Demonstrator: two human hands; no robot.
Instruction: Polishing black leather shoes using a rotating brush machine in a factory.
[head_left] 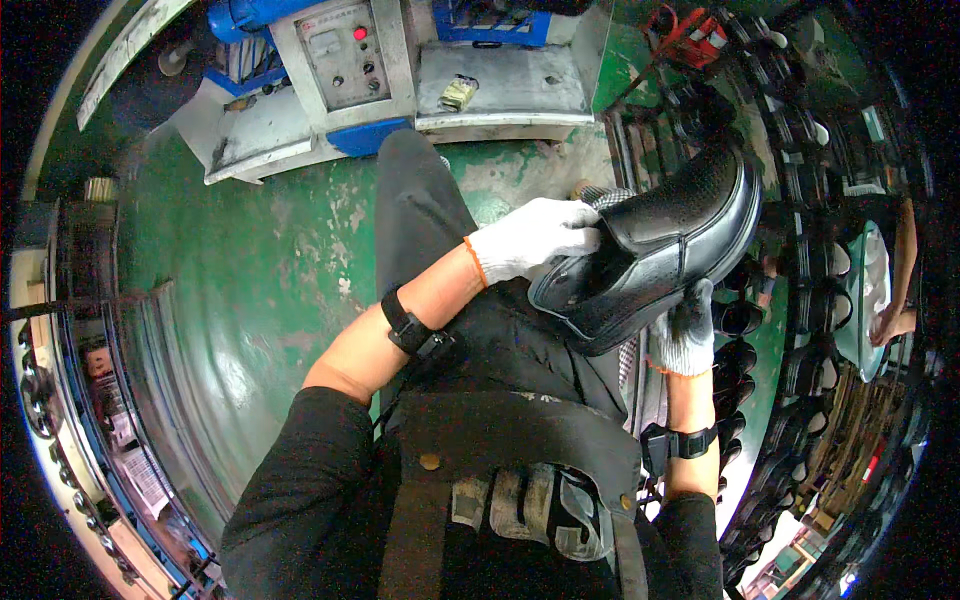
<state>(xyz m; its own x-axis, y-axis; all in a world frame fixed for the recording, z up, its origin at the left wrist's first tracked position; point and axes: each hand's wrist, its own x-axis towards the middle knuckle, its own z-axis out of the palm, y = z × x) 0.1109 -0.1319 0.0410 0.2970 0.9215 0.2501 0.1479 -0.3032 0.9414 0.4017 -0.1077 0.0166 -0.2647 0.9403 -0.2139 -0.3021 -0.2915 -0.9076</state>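
A black leather slip-on shoe (690, 215) is held up right of centre, its toe pointing to the upper right and its opening toward me. My left hand (540, 240), in a white knit glove with an orange cuff edge, grips the rim of the shoe's opening, with fingertips at the dark inside. From below, my right hand (688, 335) supports the sole's near side; its glove is white with blackened fingers. The shoe hides part of that hand. Straps with small dark devices circle both forearms.
Ahead stands a grey machine with a control panel (345, 55) and a worktop (500, 85) bearing a small yellowish packet (458, 93). Racks of black shoes (815, 300) line the right side, where another person's forearm (905, 260) reaches in. More shelving (100, 400) runs along the left.
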